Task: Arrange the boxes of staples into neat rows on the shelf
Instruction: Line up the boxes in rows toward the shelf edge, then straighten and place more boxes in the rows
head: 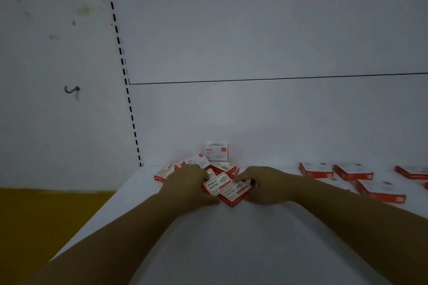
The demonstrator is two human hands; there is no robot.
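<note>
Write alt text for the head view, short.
Both bare hands, left hand and right hand, close in on a jumbled pile of red-and-white staple boxes near the back left of a white shelf. More staple boxes lie flat, spaced apart, to the right.

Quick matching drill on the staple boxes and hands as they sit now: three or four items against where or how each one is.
Items:
1. left hand
2. right hand
3. upright box
4. flat boxes

States:
A. far right of the shelf, lying spread apart
B. stands against the back wall
C. on the pile's left side
D. on the pile's right side

Pairs: 1-C, 2-D, 3-B, 4-A
</note>
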